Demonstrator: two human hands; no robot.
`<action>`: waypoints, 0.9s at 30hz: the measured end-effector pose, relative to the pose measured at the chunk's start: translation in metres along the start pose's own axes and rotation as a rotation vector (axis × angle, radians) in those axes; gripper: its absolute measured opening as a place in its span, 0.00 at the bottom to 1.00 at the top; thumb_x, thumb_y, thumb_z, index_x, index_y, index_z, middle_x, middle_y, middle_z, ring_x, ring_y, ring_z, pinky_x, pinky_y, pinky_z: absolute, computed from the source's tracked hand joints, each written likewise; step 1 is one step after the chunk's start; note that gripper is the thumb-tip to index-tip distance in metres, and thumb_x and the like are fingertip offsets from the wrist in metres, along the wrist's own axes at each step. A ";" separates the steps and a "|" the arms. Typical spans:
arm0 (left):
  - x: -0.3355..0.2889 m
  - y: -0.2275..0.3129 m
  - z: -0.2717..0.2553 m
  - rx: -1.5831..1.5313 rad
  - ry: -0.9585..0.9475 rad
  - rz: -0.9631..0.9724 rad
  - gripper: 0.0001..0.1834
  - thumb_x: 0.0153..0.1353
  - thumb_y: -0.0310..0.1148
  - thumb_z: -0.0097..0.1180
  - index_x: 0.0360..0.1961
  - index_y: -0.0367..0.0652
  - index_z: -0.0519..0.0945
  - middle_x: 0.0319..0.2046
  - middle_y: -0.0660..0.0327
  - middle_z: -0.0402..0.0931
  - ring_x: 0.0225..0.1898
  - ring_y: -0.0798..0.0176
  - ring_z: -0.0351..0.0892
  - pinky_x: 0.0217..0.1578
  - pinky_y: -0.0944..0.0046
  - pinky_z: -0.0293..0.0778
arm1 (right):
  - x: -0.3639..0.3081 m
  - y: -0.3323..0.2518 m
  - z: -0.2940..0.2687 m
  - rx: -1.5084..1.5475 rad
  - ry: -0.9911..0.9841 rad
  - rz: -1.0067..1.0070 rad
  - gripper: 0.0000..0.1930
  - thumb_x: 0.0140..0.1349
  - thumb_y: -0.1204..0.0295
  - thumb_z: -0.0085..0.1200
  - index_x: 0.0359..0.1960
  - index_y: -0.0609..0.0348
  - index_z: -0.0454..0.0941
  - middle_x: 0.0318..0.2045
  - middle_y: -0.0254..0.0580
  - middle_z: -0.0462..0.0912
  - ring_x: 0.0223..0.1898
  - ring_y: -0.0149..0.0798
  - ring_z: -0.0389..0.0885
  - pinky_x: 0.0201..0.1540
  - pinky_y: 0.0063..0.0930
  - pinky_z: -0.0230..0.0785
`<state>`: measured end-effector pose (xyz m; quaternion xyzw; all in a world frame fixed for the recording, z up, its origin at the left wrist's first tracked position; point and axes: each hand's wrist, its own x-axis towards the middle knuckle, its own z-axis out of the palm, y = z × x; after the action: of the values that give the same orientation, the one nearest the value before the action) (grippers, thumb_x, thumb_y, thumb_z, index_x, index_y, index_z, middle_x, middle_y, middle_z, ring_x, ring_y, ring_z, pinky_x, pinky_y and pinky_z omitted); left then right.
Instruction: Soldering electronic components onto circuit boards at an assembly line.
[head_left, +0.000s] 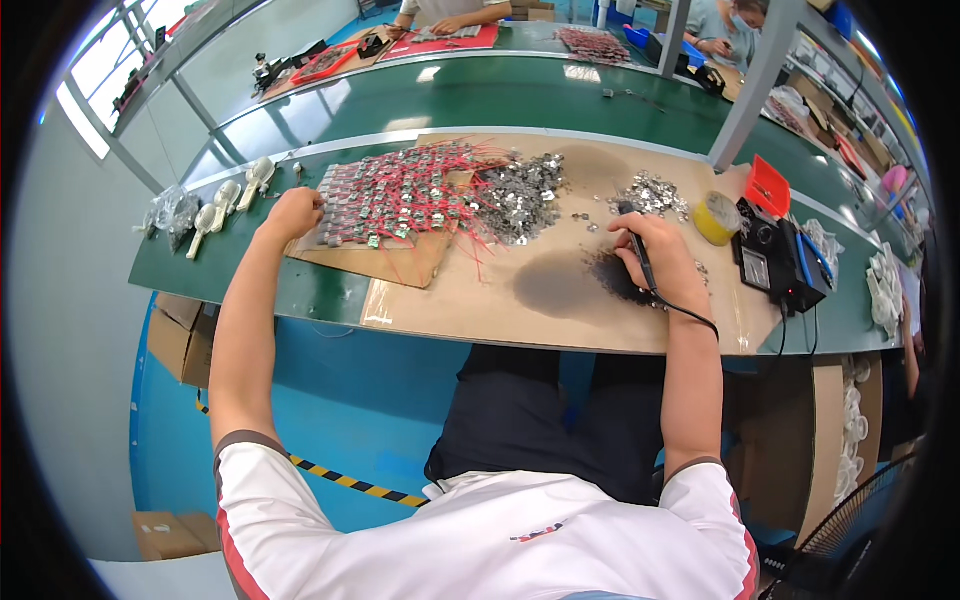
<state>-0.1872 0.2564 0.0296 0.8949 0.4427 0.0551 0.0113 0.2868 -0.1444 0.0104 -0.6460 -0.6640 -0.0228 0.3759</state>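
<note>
My right hand (662, 258) grips a black soldering iron (642, 262), its cord running back over my wrist. The hand is above a dark, sooty patch of the brown cardboard sheet. My left hand (296, 213) is closed at the left edge of a batch of small circuit boards (390, 200) with red wires, laid in rows on a board. Whatever its fingers pinch is hidden. Right of the rows lies a heap of small metal pieces (520, 198). A smaller pile of metal pieces (652, 194) lies beyond my right hand.
A yellow round tub (716, 218), a black soldering station (770, 262) and a red bin (767, 187) stand at the right. White handheld housings (228, 203) and a plastic bag (175, 212) lie at the left. Other people work across the green bench (480, 85).
</note>
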 end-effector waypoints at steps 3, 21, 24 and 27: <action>0.005 0.012 -0.005 0.053 -0.094 -0.066 0.12 0.60 0.32 0.66 0.40 0.35 0.88 0.43 0.40 0.86 0.48 0.37 0.85 0.52 0.44 0.79 | -0.004 0.002 -0.003 0.022 0.000 -0.013 0.18 0.54 0.87 0.65 0.46 0.55 0.84 0.31 0.42 0.85 0.37 0.46 0.85 0.43 0.36 0.78; -0.094 0.279 0.009 -0.382 0.088 0.506 0.13 0.65 0.32 0.66 0.49 0.41 0.85 0.47 0.51 0.80 0.49 0.46 0.82 0.51 0.51 0.79 | 0.000 0.013 0.003 0.079 -0.012 -0.070 0.18 0.55 0.86 0.63 0.46 0.55 0.83 0.31 0.40 0.85 0.39 0.49 0.84 0.44 0.41 0.77; -0.096 0.300 0.028 -0.394 0.070 0.583 0.10 0.65 0.28 0.68 0.47 0.40 0.85 0.43 0.54 0.80 0.44 0.48 0.82 0.46 0.53 0.79 | -0.002 0.011 0.002 0.084 -0.033 -0.081 0.17 0.55 0.85 0.63 0.47 0.54 0.83 0.31 0.40 0.86 0.39 0.50 0.84 0.44 0.41 0.77; -0.092 0.308 0.036 -0.317 0.035 0.623 0.11 0.65 0.29 0.69 0.47 0.40 0.86 0.43 0.55 0.80 0.44 0.50 0.82 0.45 0.54 0.78 | -0.001 0.014 0.006 0.102 -0.080 -0.041 0.18 0.56 0.84 0.63 0.48 0.54 0.83 0.31 0.41 0.85 0.38 0.50 0.84 0.45 0.42 0.77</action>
<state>0.0052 -0.0028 0.0072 0.9731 0.1343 0.1391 0.1252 0.2957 -0.1400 -0.0013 -0.6125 -0.6919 0.0291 0.3812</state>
